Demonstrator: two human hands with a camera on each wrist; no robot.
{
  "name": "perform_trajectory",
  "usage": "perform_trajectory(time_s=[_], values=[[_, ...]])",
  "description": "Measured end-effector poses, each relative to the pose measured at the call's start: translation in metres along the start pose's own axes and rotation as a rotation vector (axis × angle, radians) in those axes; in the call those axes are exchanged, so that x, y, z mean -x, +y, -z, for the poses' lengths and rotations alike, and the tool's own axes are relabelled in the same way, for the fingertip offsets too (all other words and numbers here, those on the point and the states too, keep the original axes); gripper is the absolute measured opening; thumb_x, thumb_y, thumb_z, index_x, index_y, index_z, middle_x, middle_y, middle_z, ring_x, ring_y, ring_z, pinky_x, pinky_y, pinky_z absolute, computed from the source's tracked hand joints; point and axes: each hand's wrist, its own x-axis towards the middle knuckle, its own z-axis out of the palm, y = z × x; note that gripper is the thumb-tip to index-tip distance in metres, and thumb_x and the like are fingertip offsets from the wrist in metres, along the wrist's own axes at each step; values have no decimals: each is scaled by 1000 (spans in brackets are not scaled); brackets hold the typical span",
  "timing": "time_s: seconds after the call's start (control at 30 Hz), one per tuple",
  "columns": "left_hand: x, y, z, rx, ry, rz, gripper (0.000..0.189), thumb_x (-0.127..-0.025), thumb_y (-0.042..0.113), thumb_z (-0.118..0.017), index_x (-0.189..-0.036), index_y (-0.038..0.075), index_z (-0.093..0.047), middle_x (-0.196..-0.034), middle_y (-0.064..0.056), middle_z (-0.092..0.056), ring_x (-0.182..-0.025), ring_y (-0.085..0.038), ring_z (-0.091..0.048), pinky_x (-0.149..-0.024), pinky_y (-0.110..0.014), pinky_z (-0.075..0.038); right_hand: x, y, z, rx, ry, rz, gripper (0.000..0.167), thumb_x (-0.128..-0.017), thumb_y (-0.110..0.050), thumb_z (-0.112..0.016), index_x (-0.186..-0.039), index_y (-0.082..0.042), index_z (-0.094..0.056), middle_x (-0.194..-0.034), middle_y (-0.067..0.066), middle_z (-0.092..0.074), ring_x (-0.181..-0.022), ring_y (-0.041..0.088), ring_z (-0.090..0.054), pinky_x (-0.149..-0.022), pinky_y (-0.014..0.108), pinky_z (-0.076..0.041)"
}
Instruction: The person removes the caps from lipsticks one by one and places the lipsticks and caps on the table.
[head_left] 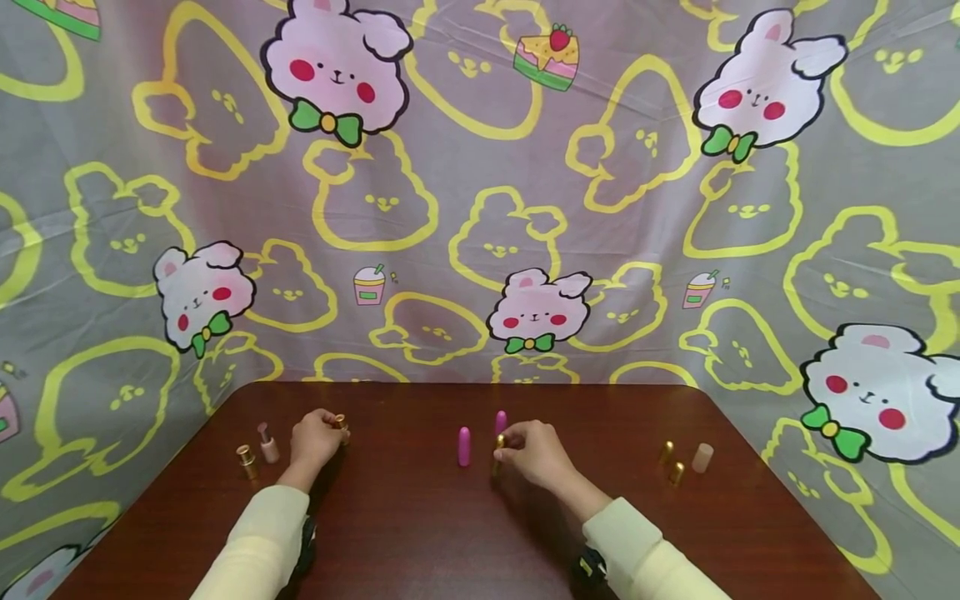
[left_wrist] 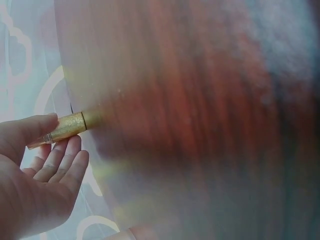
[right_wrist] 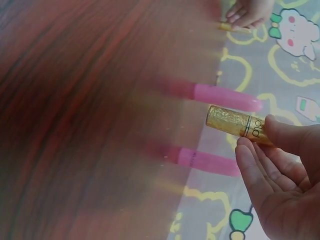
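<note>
Left hand (head_left: 318, 439)'s pinching a shiny gold cylindrical tube (left_wrist: 69, 127) on the left side of the dark brown wooden tabletop (head_left: 420, 533). Right hand (head_left: 542, 452)'s got thumb and fingertips on a gold cylinder with dark lettering (right_wrist: 227, 120), near the middle, just beside two upright, round-topped pink tubes (head_left: 464, 447).

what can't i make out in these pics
Full lettering on the gold tube in the right hand: right wrist view, thumb covers part.
Marks on the lower pink tube: right wrist view, too small and blurred.
Any print on the pale cylinder at right: head view, too small.
Rest of the left sleeve: head view, cut off by bottom edge.
</note>
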Motion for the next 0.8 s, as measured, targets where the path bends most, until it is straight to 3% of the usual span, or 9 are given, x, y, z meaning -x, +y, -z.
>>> perform_trajectory(time_s=[0.3,0.8], values=[[1,-2,0,1,1,2,27,-79,11,-75,-94,-6,-62,-90,-21,-68,-87,-42,-61,-76,-52,-46,5,-14,19,-60,59,10,6,-82,-12,-78,-86,-10,-74,-79,-4,-70,-73,11,-64,-66,30,-52],[3,-1,3,11,8,-1,43,-78,15,-76,-108,-9,-57,-97,-26,-64,-88,-43,-60,-78,-55,-46,11,-25,48,-206,168,-88,12,-81,-8,-78,-92,-6,-74,-84,1,-72,-80,17,-68,-69,32,-54]])
